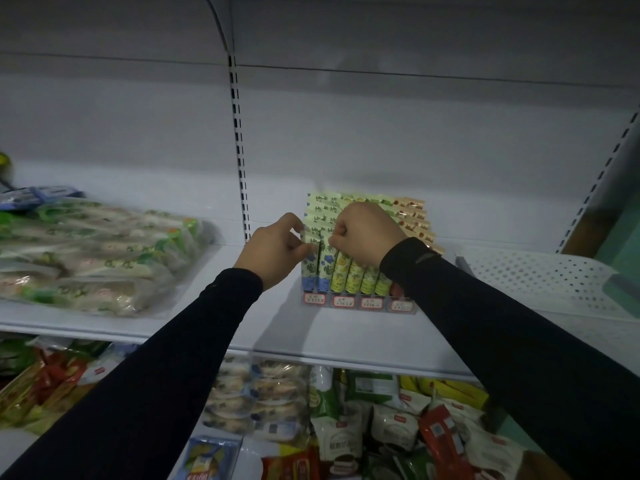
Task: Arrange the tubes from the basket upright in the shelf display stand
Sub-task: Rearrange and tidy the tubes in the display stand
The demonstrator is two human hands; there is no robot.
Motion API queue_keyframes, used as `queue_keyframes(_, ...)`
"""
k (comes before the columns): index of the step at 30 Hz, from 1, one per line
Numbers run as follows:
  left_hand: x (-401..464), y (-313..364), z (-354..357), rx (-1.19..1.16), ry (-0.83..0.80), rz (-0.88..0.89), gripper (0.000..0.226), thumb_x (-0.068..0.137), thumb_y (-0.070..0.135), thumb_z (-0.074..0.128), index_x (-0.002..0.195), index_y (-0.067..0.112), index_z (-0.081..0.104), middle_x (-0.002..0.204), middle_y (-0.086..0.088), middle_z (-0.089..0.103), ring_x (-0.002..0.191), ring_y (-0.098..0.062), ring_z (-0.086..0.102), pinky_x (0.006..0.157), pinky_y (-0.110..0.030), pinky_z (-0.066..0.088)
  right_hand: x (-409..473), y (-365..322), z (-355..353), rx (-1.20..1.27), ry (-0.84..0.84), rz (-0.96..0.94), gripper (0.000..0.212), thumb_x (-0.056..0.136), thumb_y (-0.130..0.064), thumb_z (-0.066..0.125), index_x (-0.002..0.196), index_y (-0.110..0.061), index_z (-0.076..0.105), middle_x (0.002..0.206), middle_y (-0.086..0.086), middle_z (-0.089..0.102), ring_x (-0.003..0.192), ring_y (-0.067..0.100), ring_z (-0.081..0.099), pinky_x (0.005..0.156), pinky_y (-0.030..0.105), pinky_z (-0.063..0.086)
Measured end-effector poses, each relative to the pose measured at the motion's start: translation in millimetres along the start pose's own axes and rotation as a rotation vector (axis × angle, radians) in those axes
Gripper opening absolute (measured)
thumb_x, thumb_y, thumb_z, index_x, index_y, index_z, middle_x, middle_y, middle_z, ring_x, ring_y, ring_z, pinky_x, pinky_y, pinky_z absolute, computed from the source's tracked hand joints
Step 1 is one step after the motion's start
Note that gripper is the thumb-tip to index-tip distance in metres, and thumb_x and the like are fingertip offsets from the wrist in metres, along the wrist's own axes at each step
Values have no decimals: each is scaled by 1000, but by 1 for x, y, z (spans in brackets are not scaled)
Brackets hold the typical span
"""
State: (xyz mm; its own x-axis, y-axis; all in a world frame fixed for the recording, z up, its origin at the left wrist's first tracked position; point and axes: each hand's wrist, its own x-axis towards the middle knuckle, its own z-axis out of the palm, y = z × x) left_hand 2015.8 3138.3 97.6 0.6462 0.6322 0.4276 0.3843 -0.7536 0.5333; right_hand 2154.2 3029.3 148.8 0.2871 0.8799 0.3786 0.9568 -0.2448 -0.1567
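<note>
A clear display stand (358, 303) with red-edged price labels stands on the white shelf (339, 337), filled with several upright tubes. Blue-flowered tubes (310, 268) fill its left columns, yellow-green tubes (353, 275) the middle, and orange-topped ones (414, 216) the right rear. My left hand (273, 249) pinches the crimped top of the front-left blue-flowered tube. My right hand (363, 233) pinches the top of the neighbouring blue-flowered tube (327, 265), fingers curled. No basket is in view.
Bagged goods (93, 254) lie on the shelf's left part. A white perforated tray (540, 278) sits at the right. Below the shelf lie packets and bottles (346, 417). A slotted upright (239, 147) runs up the back wall.
</note>
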Motion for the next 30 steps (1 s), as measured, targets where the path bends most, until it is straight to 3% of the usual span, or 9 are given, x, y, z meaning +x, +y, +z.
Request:
queue_keyframes(5, 0, 1, 4, 8, 10, 4, 26, 90, 41, 66, 99, 30, 44, 73, 20, 64, 70, 5, 56, 59, -19, 39, 2, 1, 1, 26, -5, -8, 33, 88, -18, 62, 58, -7, 58, 65, 17, 64, 58, 27, 60, 70, 37, 56)
queue_keyframes(7, -1, 1, 4, -4, 10, -4, 28, 89, 41, 68, 99, 31, 44, 75, 20, 62, 71, 5, 56, 61, -19, 40, 2, 3, 3, 57, -8, -3, 32, 89, -20, 63, 65, 2, 63, 69, 19, 67, 61, 31, 62, 67, 35, 56)
queue_keyframes(10, -1, 0, 3, -8, 3, -10, 29, 88, 41, 70, 98, 32, 44, 75, 19, 63, 72, 4, 58, 61, -19, 41, 2, 5, 4, 75, 3, -4, 28, 89, -22, 64, 74, 1, 70, 74, 17, 70, 64, 29, 65, 66, 33, 55)
queue_keyframes(13, -1, 1, 2, -28, 1, -17, 29, 87, 40, 70, 100, 30, 46, 77, 16, 66, 74, 2, 60, 60, -17, 40, 3, 2, 4, 56, 6, -19, 30, 90, -21, 63, 72, 2, 68, 66, 16, 65, 58, 24, 59, 66, 32, 54)
queue_keyframes(16, -3, 1, 3, -46, 14, -24, 30, 86, 41, 71, 100, 30, 47, 81, 13, 68, 77, -6, 63, 65, -25, 47, 4, 3, 4, 54, 6, -21, 35, 90, -22, 63, 63, -2, 61, 60, 11, 59, 55, 22, 55, 72, 33, 55)
queue_keyframes(20, -4, 0, 5, -57, 26, -39, 31, 85, 42, 71, 101, 30, 48, 80, 13, 67, 78, -11, 64, 70, -30, 50, 3, 2, 4, 57, -3, -19, 32, 90, -24, 64, 69, 0, 67, 70, 14, 68, 64, 24, 64, 73, 34, 55)
queue_keyframes(23, -5, 2, 5, -65, 34, -39, 30, 86, 40, 71, 102, 27, 49, 79, 12, 66, 76, -10, 63, 69, -29, 49, 2, 1, 4, 24, 10, -16, 32, 90, -25, 64, 64, -7, 65, 63, 8, 64, 61, 21, 61, 72, 33, 54)
queue_keyframes(28, -7, 4, 8, -39, 65, -24, 30, 88, 37, 70, 105, 22, 50, 81, 9, 68, 73, -12, 62, 70, -30, 49, 0, 0, 6, 12, 3, 17, 30, 91, -30, 64, 69, -10, 68, 72, 2, 67, 66, 18, 61, 61, 26, 43)
queue_keyframes(30, -7, 5, 9, -29, 76, -26, 31, 88, 37, 70, 106, 21, 50, 82, 7, 69, 73, -14, 62, 71, -31, 50, -1, -1, 6, -12, 8, 25, 33, 92, -30, 63, 63, -13, 63, 66, 0, 61, 63, 17, 58, 60, 26, 40)
